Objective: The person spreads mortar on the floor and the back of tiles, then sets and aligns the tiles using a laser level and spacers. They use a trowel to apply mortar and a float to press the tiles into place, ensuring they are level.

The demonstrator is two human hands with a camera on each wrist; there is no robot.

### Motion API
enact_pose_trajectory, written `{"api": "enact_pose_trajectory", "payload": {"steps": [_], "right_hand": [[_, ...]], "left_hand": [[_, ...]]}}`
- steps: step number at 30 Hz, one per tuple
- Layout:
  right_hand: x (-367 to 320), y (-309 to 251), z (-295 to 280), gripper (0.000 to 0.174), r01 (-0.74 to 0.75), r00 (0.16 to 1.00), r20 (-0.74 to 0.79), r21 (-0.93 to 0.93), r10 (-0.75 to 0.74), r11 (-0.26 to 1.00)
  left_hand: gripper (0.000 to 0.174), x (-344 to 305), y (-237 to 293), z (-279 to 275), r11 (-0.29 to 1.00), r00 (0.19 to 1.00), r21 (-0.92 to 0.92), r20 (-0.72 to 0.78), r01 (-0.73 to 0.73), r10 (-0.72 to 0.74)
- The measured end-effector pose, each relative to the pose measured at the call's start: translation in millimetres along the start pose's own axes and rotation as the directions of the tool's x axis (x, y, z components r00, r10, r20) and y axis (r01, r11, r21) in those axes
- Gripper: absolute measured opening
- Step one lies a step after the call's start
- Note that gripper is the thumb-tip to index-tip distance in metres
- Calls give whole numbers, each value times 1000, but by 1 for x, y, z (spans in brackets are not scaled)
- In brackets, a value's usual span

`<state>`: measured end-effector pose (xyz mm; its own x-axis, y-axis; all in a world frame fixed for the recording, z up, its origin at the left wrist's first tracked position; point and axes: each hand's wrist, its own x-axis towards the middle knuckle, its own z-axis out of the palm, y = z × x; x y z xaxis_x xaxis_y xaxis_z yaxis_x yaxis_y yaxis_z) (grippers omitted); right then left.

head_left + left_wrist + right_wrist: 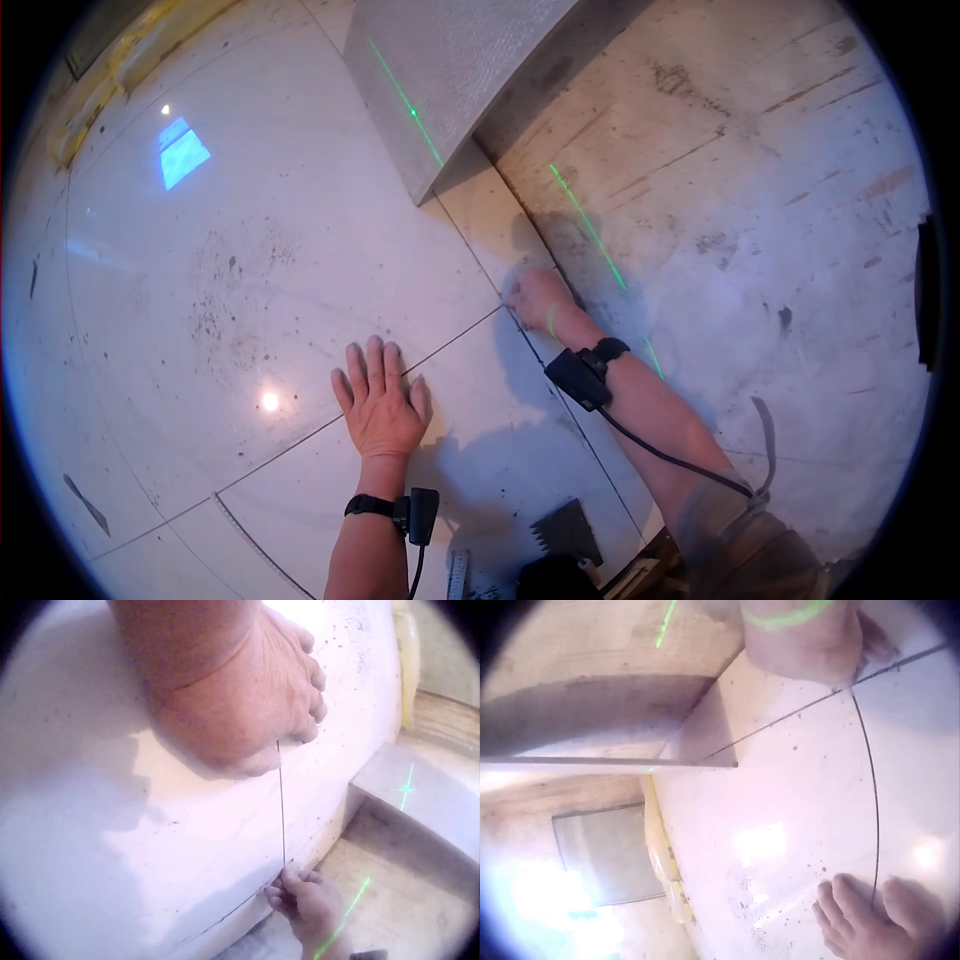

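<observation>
Head view: we see the left hand (380,405) flat, fingers straight, across the joint (455,338) of the floor tile (500,440); the right hand (538,297) sits at two o'clock. Left wrist view: its fingers (296,883) curl at the tile's corner; we cannot tell if they grip. Right wrist view: the joint meets left fingertips (847,891) at five o'clock.

Floor, right: you see bare grey concrete (780,180), much scratched.
Laser: a green line (590,232) crosses it.
Far: a grey slab (440,70).
Far left: a yellow strip (100,90).
Light: a blue window reflection (182,152), left.

Bright overhead light glares off the glossy tiles (270,401), casting soft shadows. Fisheye edges darken. Wrist views are washed-out and blurry.
</observation>
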<state>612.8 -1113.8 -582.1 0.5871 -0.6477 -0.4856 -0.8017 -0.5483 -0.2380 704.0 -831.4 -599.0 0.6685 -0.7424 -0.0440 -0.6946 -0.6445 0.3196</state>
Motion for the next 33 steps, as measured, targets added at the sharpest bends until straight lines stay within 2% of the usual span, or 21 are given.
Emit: {"api": "enact_pose_trajectory", "payload": {"steps": [3,8,15,21,24,27,30,33], "right_hand": [[4,-8,-3,15,20,998,59,-221,-7,975],[2,-29,-12,16,-29,999,34,-242,39,970],[4,-32,-10,15,-52,998,4,-282,56,958],[3,-34,-21,14,27,996,91,-310,1,950],[10,-12,-17,12,-57,982,181,72,43,996],[8,-1,-11,11,-76,982,185,249,30,965],[6,-6,-8,20,-153,978,182,271,105,950],[-9,-12,-7,12,-352,934,253,528,253,773]], "left_hand": [[62,0,0,-1,1000,1000,3,4,-2,2],[62,1,0,0,1000,1000,19,11,3,-3],[63,1,3,-5,1000,999,-9,41,3,-3],[61,1,0,-3,1000,1000,1,-16,-18,18],[61,1,0,-1,1000,1000,-8,-29,-8,8],[62,1,0,-1,1000,1000,-14,-11,-3,3],[62,0,1,-2,1000,1000,-1,2,4,-4],[63,1,1,-3,1000,1000,-3,15,8,-8]]}}
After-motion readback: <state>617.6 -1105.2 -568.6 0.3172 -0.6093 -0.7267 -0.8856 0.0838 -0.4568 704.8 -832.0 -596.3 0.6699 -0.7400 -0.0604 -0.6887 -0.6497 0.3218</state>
